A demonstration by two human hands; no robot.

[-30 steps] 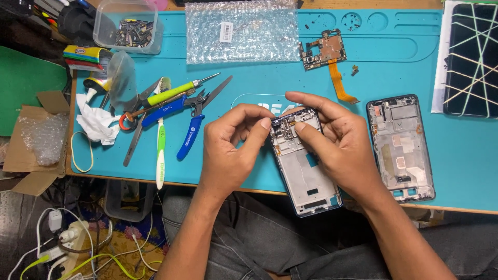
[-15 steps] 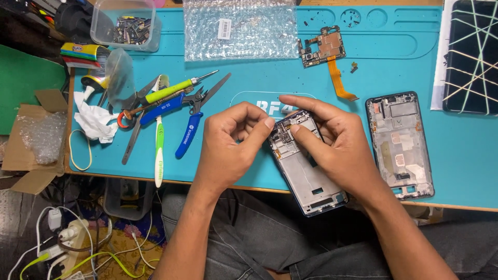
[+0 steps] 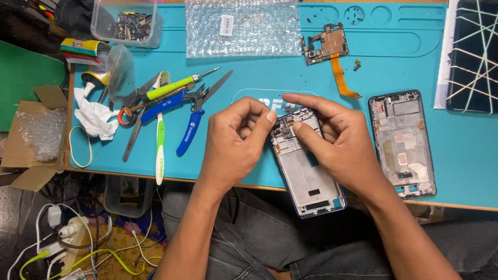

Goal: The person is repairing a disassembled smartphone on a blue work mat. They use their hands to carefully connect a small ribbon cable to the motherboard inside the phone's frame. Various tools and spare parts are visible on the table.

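left hand (image 3: 233,142): curled, pinching top edge of phone frame (image 3: 306,179)
right hand (image 3: 332,142): fingers pressing frame's top
frame: mat (image 3: 456,155) front edge

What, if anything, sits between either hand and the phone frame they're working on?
Nothing visible. Both hands are already at the top end of the phone frame: the right hand lies over its upper right edge with the thumb on it, and the left hand has its fingertips at the top left corner. The pliers lie apart, further left.

A: Where are the hands?
B: Left hand (image 3: 236,142) and right hand (image 3: 332,140) pinch the top of an opened phone frame (image 3: 308,173) on the blue bench (image 3: 456,155).
A: Nearby?
B: Blue pliers (image 3: 189,122) lie left.
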